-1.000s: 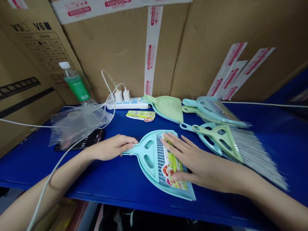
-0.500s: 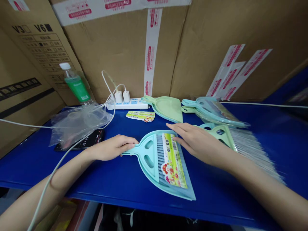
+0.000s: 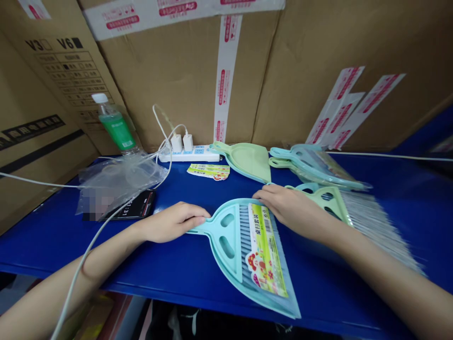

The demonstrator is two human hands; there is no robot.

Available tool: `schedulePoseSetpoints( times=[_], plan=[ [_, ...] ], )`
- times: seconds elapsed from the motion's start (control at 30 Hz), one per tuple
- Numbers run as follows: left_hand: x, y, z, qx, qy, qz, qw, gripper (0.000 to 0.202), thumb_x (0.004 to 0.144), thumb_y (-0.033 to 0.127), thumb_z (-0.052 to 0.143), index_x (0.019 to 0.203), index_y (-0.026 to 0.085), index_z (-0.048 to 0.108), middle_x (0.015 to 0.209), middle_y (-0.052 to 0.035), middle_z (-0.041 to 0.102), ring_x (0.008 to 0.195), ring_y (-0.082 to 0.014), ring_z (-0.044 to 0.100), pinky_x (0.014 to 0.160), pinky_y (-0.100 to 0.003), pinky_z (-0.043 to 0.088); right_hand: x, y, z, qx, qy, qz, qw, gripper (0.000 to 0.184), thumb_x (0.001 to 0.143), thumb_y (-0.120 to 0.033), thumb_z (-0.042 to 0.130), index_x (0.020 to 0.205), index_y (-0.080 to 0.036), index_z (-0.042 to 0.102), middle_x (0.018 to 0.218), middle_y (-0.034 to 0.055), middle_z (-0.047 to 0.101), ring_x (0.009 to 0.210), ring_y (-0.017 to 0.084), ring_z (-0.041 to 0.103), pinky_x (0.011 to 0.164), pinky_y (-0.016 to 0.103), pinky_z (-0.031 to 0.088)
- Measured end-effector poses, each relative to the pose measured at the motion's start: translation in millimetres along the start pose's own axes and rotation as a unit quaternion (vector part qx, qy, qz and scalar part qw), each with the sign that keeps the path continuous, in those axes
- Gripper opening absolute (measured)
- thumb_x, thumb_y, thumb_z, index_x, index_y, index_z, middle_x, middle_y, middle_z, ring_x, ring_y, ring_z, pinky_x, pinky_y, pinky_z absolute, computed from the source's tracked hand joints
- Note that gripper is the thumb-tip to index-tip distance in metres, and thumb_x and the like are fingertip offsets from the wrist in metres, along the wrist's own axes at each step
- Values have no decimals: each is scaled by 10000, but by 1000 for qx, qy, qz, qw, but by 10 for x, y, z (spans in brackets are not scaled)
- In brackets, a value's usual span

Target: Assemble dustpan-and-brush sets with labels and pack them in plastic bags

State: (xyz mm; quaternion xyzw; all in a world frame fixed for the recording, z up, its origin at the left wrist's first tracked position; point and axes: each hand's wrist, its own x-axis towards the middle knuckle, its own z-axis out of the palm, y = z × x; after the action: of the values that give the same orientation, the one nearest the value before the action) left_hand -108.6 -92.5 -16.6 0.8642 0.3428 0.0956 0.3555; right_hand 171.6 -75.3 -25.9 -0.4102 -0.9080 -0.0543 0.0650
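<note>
My left hand [image 3: 179,222] is closed around the handles of a light blue dustpan [image 3: 244,298] and the matching brush [image 3: 234,264] lying in it. Across the grey bristles lies a printed card label [image 3: 264,245] with a red mushroom on it. My right hand [image 3: 295,210] has its fingers bent over the dustpan's far corner, gripping the edge there. The thumb of that hand is mostly hidden. Just beyond my right wrist are a green brush [image 3: 331,200] with pale bristles and a blue handle partly under it.
Behind stand a green dustpan [image 3: 249,158] over a blue one, and bagged dustpan sets [image 3: 311,163]. Loose labels [image 3: 208,171] lie before a power strip [image 3: 191,155]. At left are a bottle [image 3: 118,130], plastic bags [image 3: 113,179], a phone [image 3: 136,208] and a cable. Cardboard boxes [image 3: 184,80] wall the back.
My right hand has come down from hovering with fingers stretched to bending them onto the dustpan's far corner. The dustpan set has shifted slightly right and nearer, with my left hand still on its handles.
</note>
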Motion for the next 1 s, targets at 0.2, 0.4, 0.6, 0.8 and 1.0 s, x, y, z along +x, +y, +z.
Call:
schedulePoseSetpoints(
  times=[0.2, 0.4, 0.6, 0.8, 1.0],
  plan=[
    [6, 12, 9, 5, 22, 7, 1000, 238, 959, 241, 403, 947, 155, 625, 886, -23, 651, 785, -129, 563, 745, -220, 407, 26, -29, -28, 30, -51, 43, 997, 265, 813, 8, 402, 849, -175, 589, 843, 73, 639, 750, 198, 609, 638, 287, 414],
    [6, 20, -3, 2, 22, 12, 1000, 231, 959, 218, 401, 947, 154, 622, 863, -17, 639, 767, -123, 559, 730, -211, 407, 30, -6, -44, 93, -74, 75, 990, 280, 840, -18, 329, 851, -183, 555, 868, 82, 601, 709, 182, 589, 667, 298, 414],
    [-3, 25, -9, 8, 17, 6, 1000, 248, 960, 210, 391, 969, 151, 632, 897, -27, 659, 790, -128, 578, 739, -218, 418, 23, 7, -36, 218, -28, 66, 973, 336, 957, -291, 215, 865, -231, 533, 884, 75, 617, 846, 218, 595, 775, 354, 436],
    [-2, 9, -28, 43, 37, 11, 998, 243, 958, 238, 412, 993, 161, 639, 943, -31, 684, 843, -135, 610, 762, -227, 442, 37, -17, -33, 240, -56, 84, 966, 318, 926, -399, 250, 810, -232, 495, 860, 81, 621, 822, 230, 579, 757, 371, 429],
    [-28, 8, -75, 232, 144, -41, 961, 307, 973, 245, 359, 977, 185, 659, 940, -31, 687, 863, -166, 641, 756, -269, 479, 35, -27, -39, 249, -68, 94, 962, 315, 915, -434, 251, 794, -237, 466, 841, 82, 613, 792, 234, 570, 721, 373, 425]
  ],
)
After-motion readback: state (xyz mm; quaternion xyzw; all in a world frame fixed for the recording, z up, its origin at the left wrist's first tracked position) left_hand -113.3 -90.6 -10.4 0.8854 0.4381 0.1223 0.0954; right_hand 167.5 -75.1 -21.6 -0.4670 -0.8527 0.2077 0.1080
